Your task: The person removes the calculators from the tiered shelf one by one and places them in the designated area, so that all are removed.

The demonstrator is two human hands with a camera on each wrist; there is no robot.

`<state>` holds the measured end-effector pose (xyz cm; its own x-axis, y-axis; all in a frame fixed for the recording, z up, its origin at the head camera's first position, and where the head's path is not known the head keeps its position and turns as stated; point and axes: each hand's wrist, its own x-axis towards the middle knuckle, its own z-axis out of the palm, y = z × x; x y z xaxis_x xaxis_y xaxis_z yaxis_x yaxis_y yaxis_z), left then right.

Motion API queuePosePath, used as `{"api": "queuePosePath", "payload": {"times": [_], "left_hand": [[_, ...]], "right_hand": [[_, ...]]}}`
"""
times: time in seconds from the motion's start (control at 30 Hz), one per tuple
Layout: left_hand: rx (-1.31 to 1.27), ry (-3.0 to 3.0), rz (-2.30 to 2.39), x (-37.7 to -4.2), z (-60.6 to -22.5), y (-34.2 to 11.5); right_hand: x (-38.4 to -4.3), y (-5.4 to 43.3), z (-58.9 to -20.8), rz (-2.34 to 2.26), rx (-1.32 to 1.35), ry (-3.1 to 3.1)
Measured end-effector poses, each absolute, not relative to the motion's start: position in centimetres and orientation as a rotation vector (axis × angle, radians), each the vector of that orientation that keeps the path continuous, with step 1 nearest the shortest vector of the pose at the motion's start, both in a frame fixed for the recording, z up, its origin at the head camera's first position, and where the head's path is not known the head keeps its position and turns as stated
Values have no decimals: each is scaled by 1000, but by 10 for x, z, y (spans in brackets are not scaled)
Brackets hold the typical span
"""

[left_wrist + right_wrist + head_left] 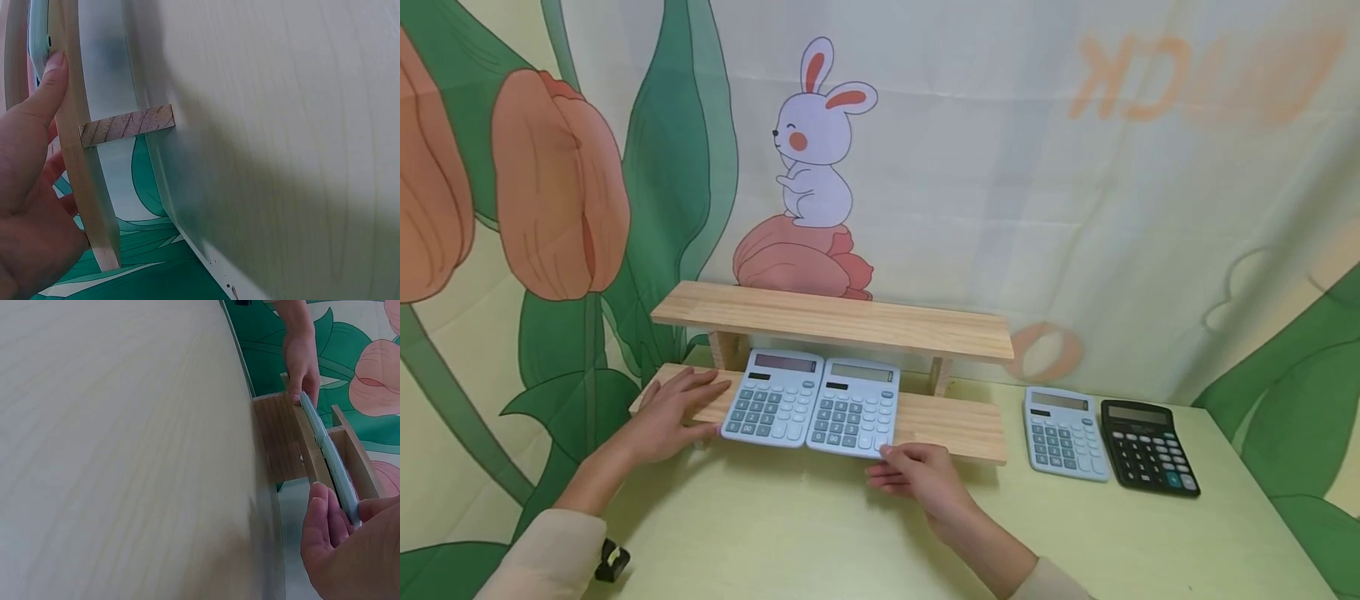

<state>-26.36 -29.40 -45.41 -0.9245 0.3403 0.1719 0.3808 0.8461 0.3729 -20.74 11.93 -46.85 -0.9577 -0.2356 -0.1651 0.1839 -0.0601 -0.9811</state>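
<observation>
Two light blue calculators lie side by side on the lower board of a wooden shelf (951, 425), tilted up at the back. My left hand (666, 417) rests on the board's left end, its fingers spread. In the left wrist view, the left thumb (47, 94) reaches the edge of the left calculator (772, 398). My right hand (925, 483) pinches the lower right corner of the right calculator (854, 408), thumb on top and fingers underneath. The right wrist view shows both calculators edge-on, with the right hand (350, 544) at the near end.
Above and behind the calculators runs the upper shelf board (835, 321). To the right on the pale table (790, 533) lie another light blue calculator (1063, 433) and a black calculator (1150, 447). A small black object (613, 561) sits by the left sleeve. A printed curtain (970, 167) hangs behind.
</observation>
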Motion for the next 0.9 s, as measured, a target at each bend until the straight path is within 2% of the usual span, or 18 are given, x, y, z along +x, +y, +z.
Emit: {"api": "queuePosePath", "payload": {"times": [0.67,0.9], "left_hand": [[-610,-2885,-640,-260,-454,-300],[-597,-2895,-644,-262,-454,-294]], "right_hand": [[-188,165,-471,-1961,-144,1946],[-190,168,-472,-1997,-79,1941]]}}
